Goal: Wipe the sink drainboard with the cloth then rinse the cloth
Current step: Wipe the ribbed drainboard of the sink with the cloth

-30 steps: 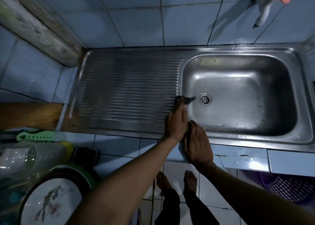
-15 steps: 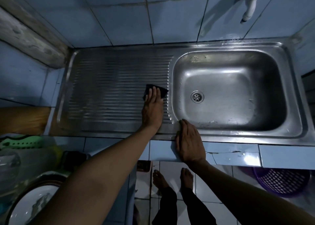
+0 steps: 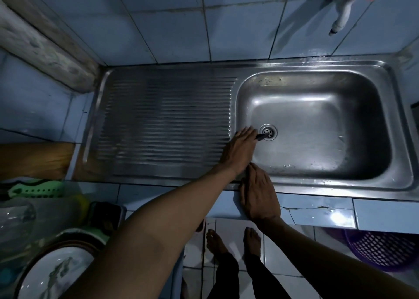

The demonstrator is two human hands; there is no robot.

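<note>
One cloth [image 3: 261, 136] under left hand [image 3: 240, 150]; tip points toward drain [image 3: 268, 131].

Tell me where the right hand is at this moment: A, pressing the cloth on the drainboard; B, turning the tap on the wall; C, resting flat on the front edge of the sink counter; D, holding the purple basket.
C: the right hand lies flat, fingers straight, on the front edge of the sink, while the left hand presses the dark cloth at the basin's edge.
</note>
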